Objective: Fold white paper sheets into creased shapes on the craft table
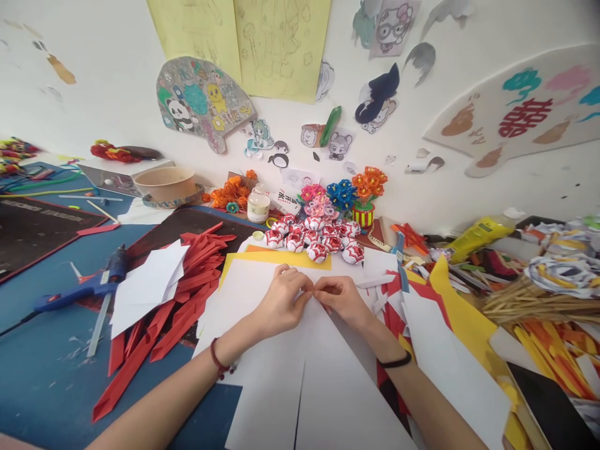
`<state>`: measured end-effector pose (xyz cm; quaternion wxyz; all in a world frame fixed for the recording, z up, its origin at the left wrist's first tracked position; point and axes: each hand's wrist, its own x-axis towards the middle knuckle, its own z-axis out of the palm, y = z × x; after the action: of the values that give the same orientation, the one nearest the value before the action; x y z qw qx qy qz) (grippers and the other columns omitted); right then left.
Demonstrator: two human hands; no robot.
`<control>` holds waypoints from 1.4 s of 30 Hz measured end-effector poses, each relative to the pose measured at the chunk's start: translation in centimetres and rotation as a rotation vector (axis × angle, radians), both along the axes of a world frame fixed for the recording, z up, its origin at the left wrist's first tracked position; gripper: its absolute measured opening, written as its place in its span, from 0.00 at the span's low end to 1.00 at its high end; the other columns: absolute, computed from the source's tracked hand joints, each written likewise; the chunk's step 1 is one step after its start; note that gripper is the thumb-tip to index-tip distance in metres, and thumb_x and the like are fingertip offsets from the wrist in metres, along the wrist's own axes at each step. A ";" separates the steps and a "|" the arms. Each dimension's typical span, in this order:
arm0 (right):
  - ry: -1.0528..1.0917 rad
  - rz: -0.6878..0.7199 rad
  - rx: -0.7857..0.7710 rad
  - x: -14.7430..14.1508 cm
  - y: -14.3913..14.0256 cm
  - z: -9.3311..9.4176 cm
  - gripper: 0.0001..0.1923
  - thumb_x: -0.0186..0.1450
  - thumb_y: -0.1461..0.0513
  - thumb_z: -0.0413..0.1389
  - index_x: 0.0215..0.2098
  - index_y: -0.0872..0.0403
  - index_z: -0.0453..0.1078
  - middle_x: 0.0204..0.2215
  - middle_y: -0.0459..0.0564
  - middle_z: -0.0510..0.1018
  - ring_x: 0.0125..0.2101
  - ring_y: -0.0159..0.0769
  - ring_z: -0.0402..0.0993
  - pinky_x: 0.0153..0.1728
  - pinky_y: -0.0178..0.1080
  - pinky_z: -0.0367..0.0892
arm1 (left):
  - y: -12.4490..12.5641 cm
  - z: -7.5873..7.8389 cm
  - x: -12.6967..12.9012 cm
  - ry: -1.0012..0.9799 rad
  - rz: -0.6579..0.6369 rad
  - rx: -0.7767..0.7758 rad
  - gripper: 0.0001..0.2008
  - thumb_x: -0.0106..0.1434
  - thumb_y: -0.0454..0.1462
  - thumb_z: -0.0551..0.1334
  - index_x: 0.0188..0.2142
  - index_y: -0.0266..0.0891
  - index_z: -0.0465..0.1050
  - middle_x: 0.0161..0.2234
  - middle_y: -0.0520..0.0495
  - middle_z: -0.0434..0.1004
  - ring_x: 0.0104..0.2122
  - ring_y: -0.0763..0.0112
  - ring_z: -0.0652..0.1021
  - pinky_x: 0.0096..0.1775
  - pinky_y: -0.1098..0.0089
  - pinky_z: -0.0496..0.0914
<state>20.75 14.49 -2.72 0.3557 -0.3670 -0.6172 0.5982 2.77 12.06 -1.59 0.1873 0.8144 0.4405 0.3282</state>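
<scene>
Hands, left [281, 300] and right [340, 299], pinch-closed on white paper [300, 350], mid-fold; likely next, a firm crease

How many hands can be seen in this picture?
2. The left hand and the right hand meet fingertip to fingertip on the white paper, pinching its fold.

Paper flowers [313, 236] crowding ahead

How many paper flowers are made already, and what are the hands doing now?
A cluster of red-and-white paper flowers already sits finished. Both hands, left hand and right hand, pinch a small piece over the white paper. The pile of folded red strips lies unused.
</scene>
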 end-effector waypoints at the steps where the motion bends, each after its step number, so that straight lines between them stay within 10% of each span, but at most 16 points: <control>1: 0.008 0.000 -0.002 0.0 0.0 0.0 0.09 0.58 0.59 0.60 0.25 0.57 0.72 0.15 0.40 0.65 0.16 0.26 0.58 0.20 0.33 0.53 | 0.1 0.0 -0.1 -0.009 0.004 -0.012 0.06 0.63 0.34 0.53 0.32 0.40 0.67 0.30 0.50 0.74 0.32 0.69 0.71 0.46 0.63 0.59; 16: -0.089 0.011 -0.018 1.0 0.3 0.2 0.17 0.59 0.49 0.59 0.32 0.55 0.73 0.23 0.44 0.70 0.23 0.29 0.63 0.25 0.33 0.60 | 1.9 -0.1 -2.7 -0.045 0.007 -0.293 0.11 0.62 0.43 0.59 0.34 0.41 0.77 0.33 0.51 0.81 0.30 0.70 0.75 0.41 0.67 0.63; 42: -0.094 0.121 -0.021 0.2 0.2 -0.6 0.19 0.59 0.47 0.60 0.32 0.56 0.72 0.20 0.41 0.67 0.19 0.26 0.60 0.21 0.33 0.55 | 0.7 1.1 -1.5 0.088 0.019 -0.192 0.05 0.60 0.37 0.59 0.31 0.42 0.73 0.32 0.53 0.78 0.36 0.67 0.73 0.45 0.62 0.56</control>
<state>20.93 14.69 -3.29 0.2858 -0.3604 -0.6478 0.6072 1.23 12.72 -0.52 0.2416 0.8022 0.4853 0.2501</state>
